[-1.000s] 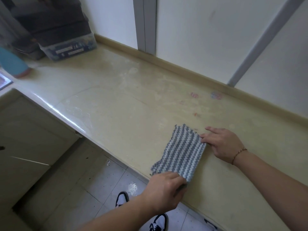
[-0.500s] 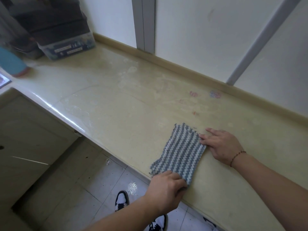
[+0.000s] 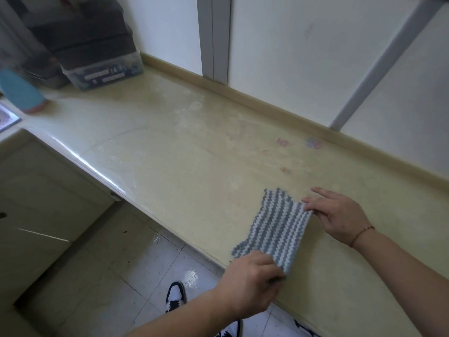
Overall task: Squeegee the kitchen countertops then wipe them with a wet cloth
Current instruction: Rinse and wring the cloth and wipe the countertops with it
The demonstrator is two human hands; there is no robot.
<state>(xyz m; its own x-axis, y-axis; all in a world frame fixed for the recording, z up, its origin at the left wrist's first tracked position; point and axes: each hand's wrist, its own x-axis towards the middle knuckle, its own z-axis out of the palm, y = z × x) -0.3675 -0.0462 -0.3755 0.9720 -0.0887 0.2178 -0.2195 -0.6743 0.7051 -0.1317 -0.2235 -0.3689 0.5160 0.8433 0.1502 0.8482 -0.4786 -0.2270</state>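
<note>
Your left hand [image 3: 252, 280] pinches the near edge of the soft, limp blue-and-white striped knitted cloth [image 3: 277, 229]; your right hand [image 3: 337, 215] pinches its far side. It will likely bunch, so keep hold of opposite edges on the glossy beige bench [image 3: 170, 154].

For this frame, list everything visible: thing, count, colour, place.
cloth: 1, blue and white striped, flat on countertop near front edge
countertop: 1, beige, glossy, runs along the wall
coloured marks: several, pink and blue, on countertop near back edge
storage box: 1, clear with dark contents, far left corner
blue object: 1, blurred, left edge of countertop
cabinet: 1, beige, lower left
floor tiles: white, below counter
shoes: black and white, on floor
left hand: grips cloth's near end
right hand: holds cloth's far right corner
</note>
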